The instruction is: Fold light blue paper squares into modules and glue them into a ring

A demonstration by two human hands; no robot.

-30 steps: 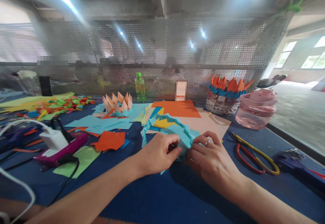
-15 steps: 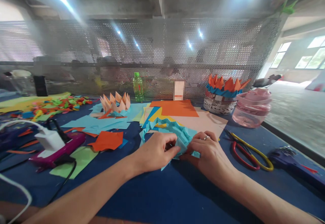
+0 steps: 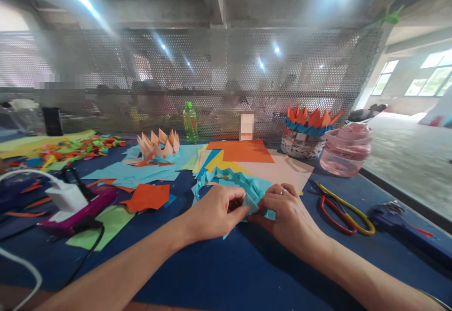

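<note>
A light-blue folded paper ring [image 3: 233, 179] with a zigzag edge is between my hands over the blue table. My left hand [image 3: 219, 210] pinches its near side between thumb and forefinger. My right hand [image 3: 282, 207], with a ring on one finger, grips the same paper a little to the right, the fingertips of both hands close together. Part of the folded paper is hidden behind my fingers. Beyond it lie sheets of orange paper [image 3: 243, 151] and yellow paper [image 3: 214, 162]. Back left sits a peach paper crown [image 3: 158, 145] of pointed folds.
Scissors [image 3: 341, 212] and a blue glue gun [image 3: 399, 221] lie to the right. Behind them stand a pink bottle [image 3: 348, 153] and a paper-wrapped container [image 3: 303, 144] topped with orange points. A purple power strip [image 3: 77, 210] with cables is at left, near colored scraps [image 3: 77, 148].
The view has shifted slightly, so the table things appear a little further left. Both hands keep their pinch on the light-blue paper ring, with hardly any visible movement.
</note>
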